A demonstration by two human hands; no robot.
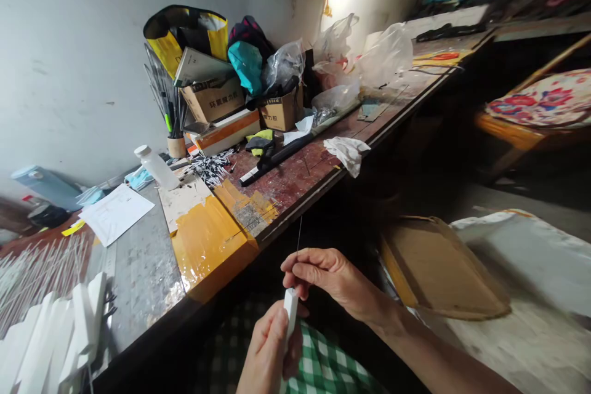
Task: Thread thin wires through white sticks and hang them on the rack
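Note:
Low in the view, in front of the table edge, my left hand (266,342) is wrapped round a narrow white block (290,303) that looks like foam and stands nearly upright. Just above the block's top end, my right hand (329,274) pinches a thin dark rod or wire (300,235) between thumb and forefinger. The rod points up past the fingers; its lower end is hidden by them, so I cannot tell whether it enters the block. More long white blocks (50,338) lie at the lower left, beside many thin pale rods (41,271).
Brown tape (207,246) covers the near table corner. Behind it are a white plastic bottle (157,167), a pile of small black-and-white pieces (212,166), cardboard boxes (215,100) and a long black tube (281,152). A white cloth (348,152) hangs over the edge. A cardboard tray (443,271) is at right.

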